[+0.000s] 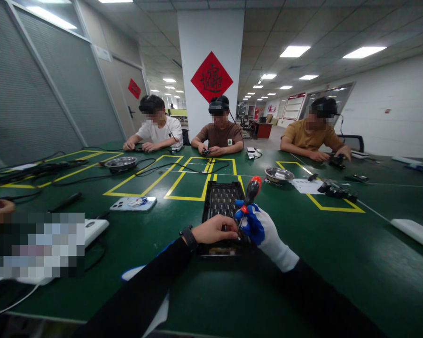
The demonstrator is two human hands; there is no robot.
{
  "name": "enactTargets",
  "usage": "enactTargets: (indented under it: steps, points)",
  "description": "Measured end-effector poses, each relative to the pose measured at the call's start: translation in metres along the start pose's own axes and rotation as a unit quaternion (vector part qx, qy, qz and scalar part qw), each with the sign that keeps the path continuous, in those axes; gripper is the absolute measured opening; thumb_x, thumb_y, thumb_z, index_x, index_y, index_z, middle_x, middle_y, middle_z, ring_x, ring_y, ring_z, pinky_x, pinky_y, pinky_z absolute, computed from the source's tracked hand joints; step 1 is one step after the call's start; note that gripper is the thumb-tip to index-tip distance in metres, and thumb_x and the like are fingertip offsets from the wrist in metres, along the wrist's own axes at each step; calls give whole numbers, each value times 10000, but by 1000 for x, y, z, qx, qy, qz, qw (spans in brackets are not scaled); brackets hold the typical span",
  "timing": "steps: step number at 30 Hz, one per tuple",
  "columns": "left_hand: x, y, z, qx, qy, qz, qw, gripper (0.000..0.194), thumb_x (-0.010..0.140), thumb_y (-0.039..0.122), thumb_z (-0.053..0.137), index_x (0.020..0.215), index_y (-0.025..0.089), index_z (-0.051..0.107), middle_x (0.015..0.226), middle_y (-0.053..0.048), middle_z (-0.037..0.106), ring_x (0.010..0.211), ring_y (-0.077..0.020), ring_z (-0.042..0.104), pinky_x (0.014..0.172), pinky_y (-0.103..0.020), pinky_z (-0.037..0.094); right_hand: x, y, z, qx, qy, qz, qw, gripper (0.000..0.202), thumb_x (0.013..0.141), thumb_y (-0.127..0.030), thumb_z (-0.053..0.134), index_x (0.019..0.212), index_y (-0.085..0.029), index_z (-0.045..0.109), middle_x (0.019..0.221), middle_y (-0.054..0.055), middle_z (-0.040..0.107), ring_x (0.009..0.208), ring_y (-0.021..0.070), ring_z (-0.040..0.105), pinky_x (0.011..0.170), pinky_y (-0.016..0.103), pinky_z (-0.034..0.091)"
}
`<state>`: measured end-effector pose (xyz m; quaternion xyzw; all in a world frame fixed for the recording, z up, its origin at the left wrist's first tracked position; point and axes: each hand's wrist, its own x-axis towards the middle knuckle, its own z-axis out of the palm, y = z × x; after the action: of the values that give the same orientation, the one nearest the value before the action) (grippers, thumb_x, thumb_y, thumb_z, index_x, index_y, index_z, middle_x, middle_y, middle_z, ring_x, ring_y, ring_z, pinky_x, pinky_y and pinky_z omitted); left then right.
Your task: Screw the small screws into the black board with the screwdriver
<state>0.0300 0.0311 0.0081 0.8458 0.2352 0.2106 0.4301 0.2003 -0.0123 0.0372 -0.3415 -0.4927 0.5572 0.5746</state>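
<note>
Gripping a screwdriver (250, 193) in closed gloved fingers, the right hand (264, 230) sits mid-frame — the left hand (215, 230), fingers curled, touches the black tray (221, 197).

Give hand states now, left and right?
Left hand: bare, fingers resting on the black tray; grip cannot be told.
Right hand: gloved, closed on the screwdriver.

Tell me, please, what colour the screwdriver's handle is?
Red and black, seen in the head view: screwdriver held in the gloved right hand.
</note>
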Motion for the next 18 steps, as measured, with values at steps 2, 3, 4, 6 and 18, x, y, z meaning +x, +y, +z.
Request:
enactTargets:
  steps: [2, 3, 4, 6, 18]
  points:
    - [0, 1, 0, 5, 0, 3, 1000, 276, 760, 353, 540, 823, 88, 586, 751, -25, 591, 677, -89, 509, 661, -194, 410, 1, 4, 0, 15, 11, 10, 1000, 262, 659, -355, 628, 837, -167, 589, 755, 44, 613, 585, 109, 520, 444, 210, 393]
    - [0, 2, -1, 8, -1, 4, 1000, 273, 761, 348, 540, 829, 88, 589, 769, -30, 597, 693, -94, 514, 677, -199, 412, 3, 8, -1, 24, 17, 16, 999, 265, 667, -362, 624, 841, -167, 577, 746, 37, 610, 560, 98, 509, 437, 204, 385]
    - [0, 3, -1, 10, -1, 4, 1000, 271, 762, 345, 539, 837, 89, 592, 785, -34, 602, 709, -98, 520, 691, -202, 413, 4, 12, -2, 35, 23, 22, 999, 269, 675, -368, 619, 847, -169, 563, 733, 27, 605, 531, 85, 493, 431, 199, 376]
    - [0, 3, -1, 15, -1, 2, 1000, 272, 764, 343, 538, 849, 91, 597, 798, -38, 607, 723, -102, 528, 703, -206, 416, 7, 20, -4, 53, 30, 28, 998, 276, 685, -371, 617, 859, -172, 535, 701, 2, 590, 484, 63, 458, 422, 189, 362]
    - [-1, 0, -1, 12, 4, 6, 1000, 280, 767, 355, 531, 848, 95, 592, 779, -33, 599, 691, -97, 523, 678, -204, 419, -1, 0, -1, 2, 0, -16, 1000, 279, 628, -333, 663, 864, -202, 595, 781, 38, 607, 655, 142, 543, 489, 234, 427]
